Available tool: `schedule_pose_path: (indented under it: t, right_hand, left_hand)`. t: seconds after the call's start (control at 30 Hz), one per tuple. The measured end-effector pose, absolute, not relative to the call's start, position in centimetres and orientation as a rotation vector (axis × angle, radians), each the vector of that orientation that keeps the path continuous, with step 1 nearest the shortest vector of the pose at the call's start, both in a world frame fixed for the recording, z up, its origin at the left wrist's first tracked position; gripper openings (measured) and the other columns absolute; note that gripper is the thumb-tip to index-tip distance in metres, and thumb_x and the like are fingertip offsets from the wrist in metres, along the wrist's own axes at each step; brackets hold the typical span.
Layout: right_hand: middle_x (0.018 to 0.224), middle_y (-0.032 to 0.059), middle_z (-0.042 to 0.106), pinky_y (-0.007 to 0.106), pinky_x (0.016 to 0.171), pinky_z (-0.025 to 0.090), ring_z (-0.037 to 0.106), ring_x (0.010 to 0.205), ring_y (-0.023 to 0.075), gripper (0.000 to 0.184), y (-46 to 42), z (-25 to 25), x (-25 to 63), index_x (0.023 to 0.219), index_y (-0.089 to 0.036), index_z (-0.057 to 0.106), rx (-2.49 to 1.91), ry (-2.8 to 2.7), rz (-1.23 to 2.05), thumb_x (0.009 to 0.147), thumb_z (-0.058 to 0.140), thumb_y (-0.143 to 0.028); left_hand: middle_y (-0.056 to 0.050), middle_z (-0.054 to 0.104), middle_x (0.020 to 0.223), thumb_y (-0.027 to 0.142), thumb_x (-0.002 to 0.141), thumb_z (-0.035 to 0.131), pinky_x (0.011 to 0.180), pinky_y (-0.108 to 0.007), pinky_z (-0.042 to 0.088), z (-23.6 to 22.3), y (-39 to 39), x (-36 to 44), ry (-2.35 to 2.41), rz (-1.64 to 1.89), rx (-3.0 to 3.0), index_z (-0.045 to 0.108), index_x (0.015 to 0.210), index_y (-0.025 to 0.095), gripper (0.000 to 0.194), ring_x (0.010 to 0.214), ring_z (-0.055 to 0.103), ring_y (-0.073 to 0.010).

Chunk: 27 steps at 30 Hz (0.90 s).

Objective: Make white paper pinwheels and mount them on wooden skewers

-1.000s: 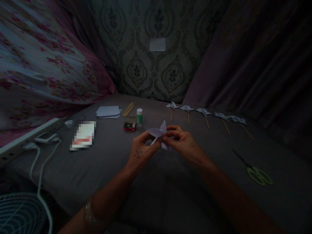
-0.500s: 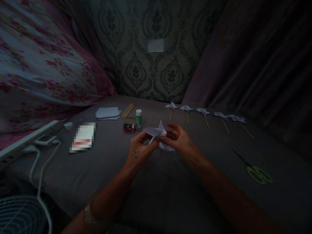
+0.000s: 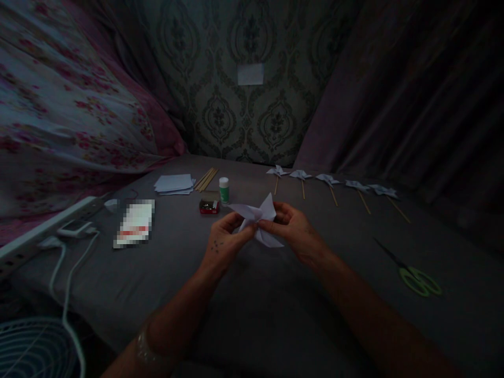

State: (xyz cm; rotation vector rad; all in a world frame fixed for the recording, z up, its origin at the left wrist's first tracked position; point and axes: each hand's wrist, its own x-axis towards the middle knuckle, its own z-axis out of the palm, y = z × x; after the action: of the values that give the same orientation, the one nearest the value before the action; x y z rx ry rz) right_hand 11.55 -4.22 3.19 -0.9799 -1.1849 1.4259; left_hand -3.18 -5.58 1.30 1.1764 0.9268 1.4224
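Observation:
A white paper pinwheel point(image 3: 268, 237) is held up between both hands above the grey cloth, its pointed blades spreading up, left and down. My left hand point(image 3: 226, 239) pinches it near the centre from the left, thumb in front. From the other side my right hand point(image 3: 293, 228) grips it, thumb also at the centre and fingers behind the paper. The spot between the two thumbs is too small to make out. Just beyond the hands are a small red box of metal pins point(image 3: 209, 206) and a green-and-white glue stick point(image 3: 224, 191).
Several finished pinwheels on sticks point(image 3: 328, 180) lie in a row at the back right. Green-handled scissors point(image 3: 417, 278) lie at right. A paper stack point(image 3: 174, 184) and wooden sticks point(image 3: 206, 179) lie at back left, a power strip point(image 3: 47, 228) with cables at left.
The pinwheel's blades have turned and spread a little, the upper one now standing wider and further right. Both hands keep their hold at the centre.

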Motion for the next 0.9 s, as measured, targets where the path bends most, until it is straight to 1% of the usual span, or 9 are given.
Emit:
schedule_pose_path:
  t: [0.17,0.37,0.47,0.63,0.8,0.9]
  right_hand:
    - [0.08,0.0018,0.071,0.033,0.075,0.05,0.066,0.073,0.0168,0.033,-4.2,2.9,11.6,0.082,-0.019,0.068,-0.942,-1.213,1.468,0.054,0.082,-0.03]
    - [0.078,0.0005,0.071,0.03,0.072,0.049,0.063,0.07,0.0144,0.027,-3.9,2.5,11.7,0.078,-0.02,0.071,-0.908,-1.212,1.453,0.055,0.082,-0.029]
    - [0.076,0.0007,0.071,0.03,0.07,0.048,0.063,0.069,0.0142,0.026,-3.9,2.6,11.7,0.077,-0.02,0.072,-0.927,-1.22,1.439,0.054,0.082,-0.03]
    - [0.074,0.0012,0.071,0.029,0.066,0.047,0.062,0.066,0.0142,0.026,-3.9,2.5,11.6,0.075,-0.019,0.072,-0.96,-1.238,1.399,0.054,0.081,-0.033]
    - [0.075,0.0019,0.071,0.028,0.064,0.047,0.062,0.065,0.0142,0.028,-3.7,1.9,11.7,0.076,-0.019,0.072,-1.01,-1.215,1.38,0.053,0.081,-0.032]
    - [0.074,0.0026,0.071,0.027,0.061,0.046,0.062,0.063,0.014,0.028,-3.4,1.3,11.7,0.076,-0.018,0.072,-1.058,-1.178,1.388,0.052,0.081,-0.031]
  left_hand:
    - [-0.005,0.072,0.084,0.027,0.059,0.079,0.076,-0.029,0.05,1.1,-5.4,-3.2,0.883,1.413,1.112,0.072,0.085,0.016,0.029,0.08,0.065,-0.0176]
    - [-0.003,0.072,0.081,0.026,0.058,0.08,0.073,-0.027,0.049,0.8,-5.2,-3.3,0.879,1.413,1.085,0.073,0.081,0.018,0.025,0.076,0.064,-0.016]
    - [-0.003,0.073,0.082,0.027,0.059,0.08,0.073,-0.028,0.049,0.8,-5.2,-3.3,0.876,1.404,1.078,0.073,0.082,0.018,0.025,0.077,0.065,-0.0169]
    - [-0.004,0.073,0.081,0.027,0.056,0.082,0.073,-0.028,0.049,0.9,-5.2,-3.3,0.899,1.379,1.041,0.073,0.08,0.017,0.028,0.075,0.065,-0.0169]
    - [-0.005,0.073,0.083,0.027,0.055,0.082,0.074,-0.027,0.049,1.0,-5.1,-3.1,0.93,1.353,1.026,0.074,0.081,0.016,0.029,0.076,0.065,-0.0168]
    - [-0.004,0.073,0.079,0.027,0.054,0.082,0.075,-0.027,0.048,0.8,-4.9,-2.9,0.926,1.324,1.033,0.074,0.08,0.015,0.029,0.075,0.065,-0.0171]
